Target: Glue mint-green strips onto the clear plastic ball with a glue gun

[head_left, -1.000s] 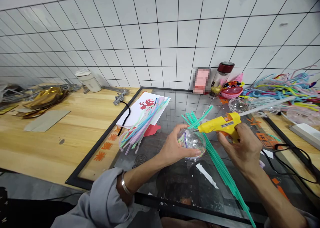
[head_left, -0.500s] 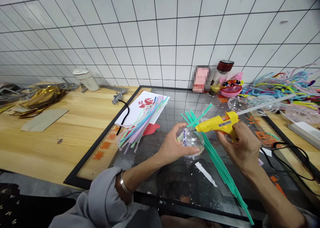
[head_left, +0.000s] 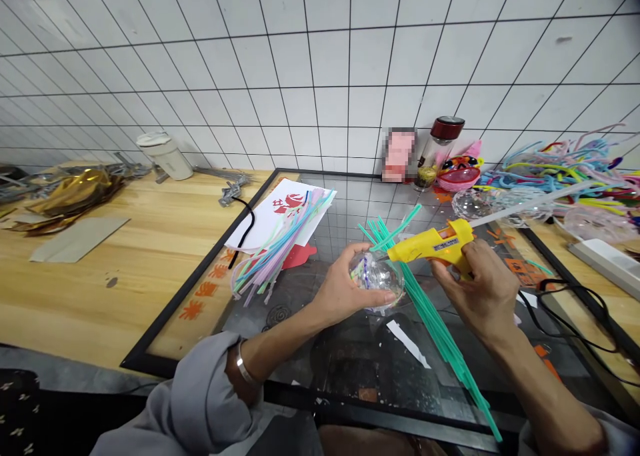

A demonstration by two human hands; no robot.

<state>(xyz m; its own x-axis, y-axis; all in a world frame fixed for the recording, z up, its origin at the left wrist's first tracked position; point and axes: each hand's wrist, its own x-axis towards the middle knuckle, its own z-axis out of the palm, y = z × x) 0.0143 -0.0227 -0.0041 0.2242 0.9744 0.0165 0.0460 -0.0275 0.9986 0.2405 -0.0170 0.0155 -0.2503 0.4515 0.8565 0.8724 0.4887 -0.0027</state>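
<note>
My left hand [head_left: 345,286] is wrapped round a clear plastic ball [head_left: 383,276], with coloured bits showing on its left side. In my right hand [head_left: 483,279] is a yellow hot glue gun [head_left: 430,244], gripped by its handle, with a long white glue stick [head_left: 533,204] jutting from its back. The gun's nozzle points left and meets the top of the ball; whether it touches I cannot tell. Under the gun and beside the ball lies a bundle of green pipe cleaners [head_left: 440,336] on the dark glass.
Pastel pipe cleaners [head_left: 280,253] lie across a white sheet [head_left: 254,217]. At the back stand a jar with a red lid [head_left: 440,153] and a white cup [head_left: 167,156]. Black cable [head_left: 575,316], a power strip [head_left: 610,266] and more pipe cleaners [head_left: 560,169] fill the right side.
The whole view has shifted slightly, so things sit a little further left and up. Both hands keep their hold on the ball and the glue gun, nearly unmoved against each other.
</note>
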